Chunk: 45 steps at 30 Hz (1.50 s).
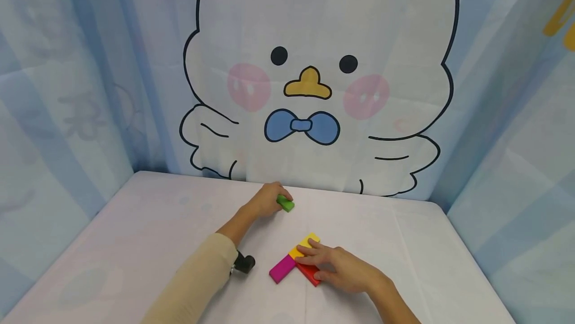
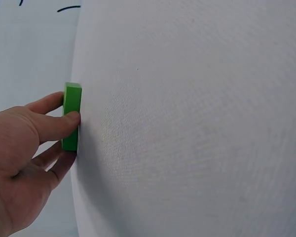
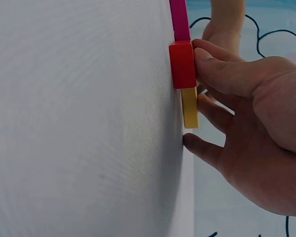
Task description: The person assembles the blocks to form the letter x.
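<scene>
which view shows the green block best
The left wrist view: the green block fills the frame's left side, pinched by the left hand. The head view shows it small, partly covered by fingers. The right wrist view does not show it.

Staged recording booth, not a home or workshop. Evidence: pale blue fabric curtains (image 1: 67,89) enclose left, right and far sides; far panel printed w/ large cartoon chick (image 1: 314,79), bow tie incl. White cloth-covered surface (image 1: 148,224) fills the enclosure. Small coloured blocks (image 1: 296,259) near centre suggest a play/demo setup.
</scene>
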Motion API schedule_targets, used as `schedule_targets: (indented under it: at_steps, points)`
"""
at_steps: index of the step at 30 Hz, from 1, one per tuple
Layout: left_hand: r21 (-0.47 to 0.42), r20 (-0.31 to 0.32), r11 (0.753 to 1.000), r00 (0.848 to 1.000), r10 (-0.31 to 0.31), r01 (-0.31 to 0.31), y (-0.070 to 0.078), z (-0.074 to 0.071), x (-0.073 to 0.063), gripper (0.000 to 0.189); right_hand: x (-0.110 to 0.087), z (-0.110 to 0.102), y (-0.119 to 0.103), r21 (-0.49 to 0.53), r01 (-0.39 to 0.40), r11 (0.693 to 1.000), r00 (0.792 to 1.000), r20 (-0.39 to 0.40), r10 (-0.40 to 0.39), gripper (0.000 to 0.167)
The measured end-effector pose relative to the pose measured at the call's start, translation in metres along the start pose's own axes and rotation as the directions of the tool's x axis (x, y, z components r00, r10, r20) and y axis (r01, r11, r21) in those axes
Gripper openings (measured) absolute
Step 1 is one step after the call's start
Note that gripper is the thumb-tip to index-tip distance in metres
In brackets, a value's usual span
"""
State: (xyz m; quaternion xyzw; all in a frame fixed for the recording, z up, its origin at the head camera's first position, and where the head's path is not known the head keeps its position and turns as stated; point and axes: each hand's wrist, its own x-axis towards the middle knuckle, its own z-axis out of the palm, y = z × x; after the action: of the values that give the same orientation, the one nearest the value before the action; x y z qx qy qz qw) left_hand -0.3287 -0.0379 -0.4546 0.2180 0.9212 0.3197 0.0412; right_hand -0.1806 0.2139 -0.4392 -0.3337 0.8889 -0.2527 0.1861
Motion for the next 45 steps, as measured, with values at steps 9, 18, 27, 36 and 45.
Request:
schedule_targets:
  at_steps: [9,18,27,36,45]
  points:
    - [0.001,-0.006,1.0,1.0,-0.011,0.011,0.003,-0.001,-0.002,0.03,0.0,0.001,0.0,0.003,-0.02,1.0,1.0,0.002,0.02,0.056]
    - [0.003,-0.008,1.0,1.0,-0.02,0.02,-0.001,-0.002,-0.002,0.03,0.0,0.0,0.0,-0.016,-0.021,1.0,1.0,-0.003,0.021,0.056]
    - [-0.004,-0.003,1.0,1.0,-0.028,0.028,-0.002,-0.006,-0.009,0.031,-0.001,-0.001,-0.003,-0.007,0.007,1.0,1.0,-0.011,-0.007,0.055]
    - [-0.011,0.024,1.0,0.999,-0.021,0.021,-0.001,-0.009,-0.018,0.032,-0.001,0.0,0.0,0.001,-0.003,1.0,1.0,-0.009,0.003,0.055]
    - [0.008,0.035,0.999,0.998,0.047,-0.047,-0.003,-0.009,-0.031,0.032,-0.001,-0.001,-0.001,-0.001,-0.007,1.0,1.0,0.002,0.007,0.054]
